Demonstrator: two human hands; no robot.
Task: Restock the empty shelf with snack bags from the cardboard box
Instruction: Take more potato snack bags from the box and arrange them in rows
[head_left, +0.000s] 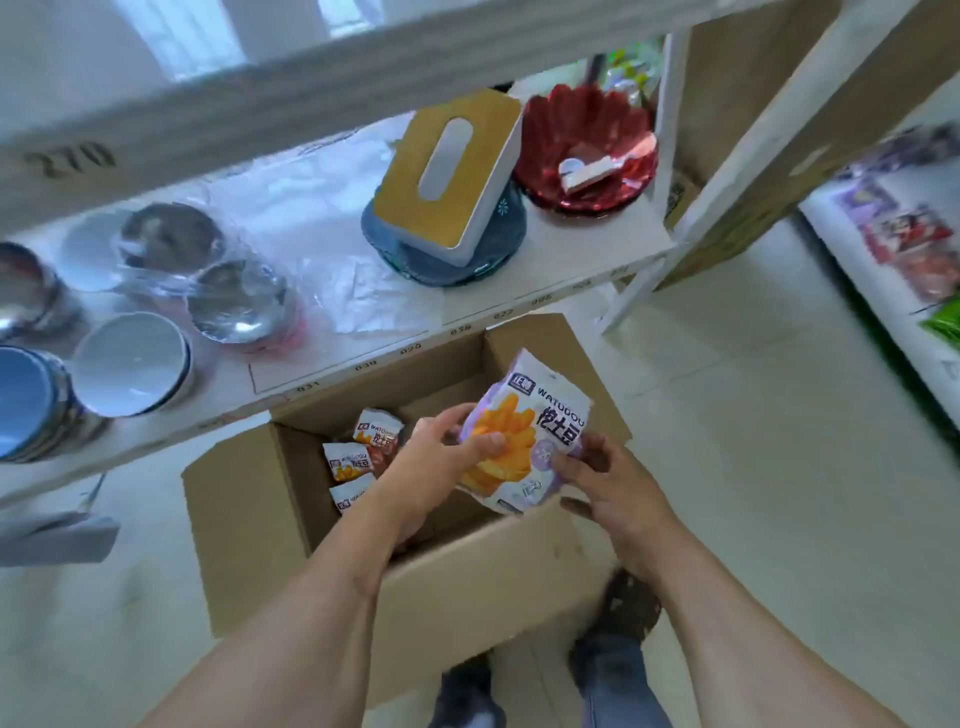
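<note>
Pale tiled floor, shelf (571, 260) of bowls above. Over the cardboard box (467, 587), left hand (441, 457) and right hand (608, 478) are pinching opposite edges of a purple snack bag (524, 431), long axis tilting up toward the shelf. More bags (358, 457) are lying lower left in the box.

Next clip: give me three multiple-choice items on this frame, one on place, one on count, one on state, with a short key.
1. Where is the purple-and-white snack bag?
A. on the white shelf
B. above the open brown cardboard box
C. on the floor

2. How many small red-and-white snack bags show inside the box?
A. three
B. one
C. six

3. What grip holds the purple bag?
A. none
B. left hand only
C. both hands

Key: B, it is held over the box; A, three show; C, the left hand and right hand both hold it.
</note>
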